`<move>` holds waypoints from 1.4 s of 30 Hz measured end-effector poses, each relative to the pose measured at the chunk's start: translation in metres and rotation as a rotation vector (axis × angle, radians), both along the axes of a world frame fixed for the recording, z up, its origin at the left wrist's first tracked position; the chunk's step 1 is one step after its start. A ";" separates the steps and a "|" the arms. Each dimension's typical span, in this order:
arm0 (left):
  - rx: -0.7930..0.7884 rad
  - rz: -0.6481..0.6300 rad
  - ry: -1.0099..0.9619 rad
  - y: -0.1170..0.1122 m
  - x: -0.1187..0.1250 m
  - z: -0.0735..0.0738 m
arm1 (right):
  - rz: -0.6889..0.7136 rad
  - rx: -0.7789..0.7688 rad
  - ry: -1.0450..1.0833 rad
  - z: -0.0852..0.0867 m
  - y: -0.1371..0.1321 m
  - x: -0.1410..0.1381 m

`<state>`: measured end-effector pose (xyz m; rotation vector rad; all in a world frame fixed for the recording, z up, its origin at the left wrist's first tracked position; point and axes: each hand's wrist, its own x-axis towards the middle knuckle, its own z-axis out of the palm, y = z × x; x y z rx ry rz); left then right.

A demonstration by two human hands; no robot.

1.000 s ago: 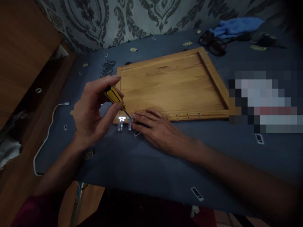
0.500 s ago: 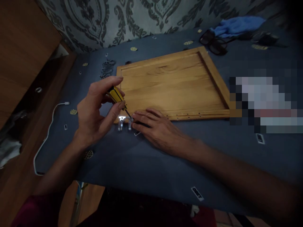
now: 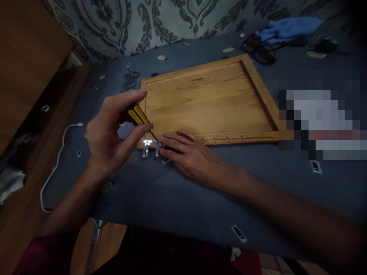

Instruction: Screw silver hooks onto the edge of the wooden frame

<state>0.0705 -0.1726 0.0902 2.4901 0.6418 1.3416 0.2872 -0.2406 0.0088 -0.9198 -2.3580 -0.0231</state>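
My left hand (image 3: 107, 131) is closed around a screwdriver (image 3: 138, 115) with a yellow and black handle. Its thin shaft slants down to the right, and the tip meets a small shiny metal bracket (image 3: 147, 142) at the front left edge of a framed wooden panel (image 3: 206, 101). Two prongs of the bracket stick out toward me past the edge. My right hand (image 3: 195, 156) grips that same edge just right of the bracket, fingers over the top and thumb along the front. Its fingertips hide the bracket's right end. Small dark holes run along the edge to the right.
Dark metal pieces (image 3: 130, 80) lie in a pile behind the panel's left corner. A white cable (image 3: 59, 160) curves along the table's left side. Sunglasses (image 3: 259, 49) and a blue cloth (image 3: 289, 29) are at the back right. A pixelated patch covers the right side.
My left hand has shifted slightly left and its grip on the screwdriver handle has turned a little. The screwdriver tip stays at the bracket. My right hand has not moved.
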 end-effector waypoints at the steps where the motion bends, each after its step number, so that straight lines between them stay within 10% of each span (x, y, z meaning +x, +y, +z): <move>1: 0.006 -0.004 0.003 0.001 -0.001 0.000 | 0.002 -0.003 0.002 0.000 0.000 0.000; 42: 0.013 0.021 0.042 0.002 0.001 0.001 | -0.002 -0.048 -0.022 0.004 0.000 0.000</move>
